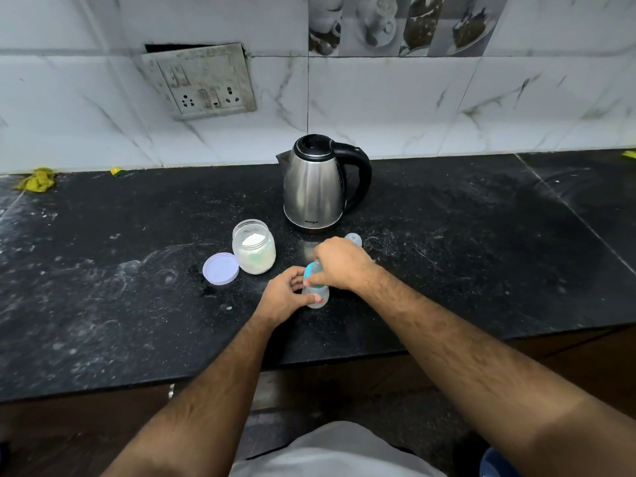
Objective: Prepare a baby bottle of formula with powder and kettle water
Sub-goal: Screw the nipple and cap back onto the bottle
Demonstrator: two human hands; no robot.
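the left hand (287,293) grips the baby bottle (316,297) standing on the black counter (481,253), and the right hand (339,263) pinches its blue collar (311,270). a hard twist could tip it toward the open powder jar (254,251).

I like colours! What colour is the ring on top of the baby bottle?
Light blue, a turquoise ring on the baby bottle, seen in the head view.

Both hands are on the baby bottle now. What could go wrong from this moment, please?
1. The right hand grips the blue ring while the left hand holds the bottle; a hard twist could tip it.
2. The powder jar stands open beside the left hand, its lid off; an elbow or wrist could knock it and spill powder.
3. The clear cap lies near the kettle and could roll away.
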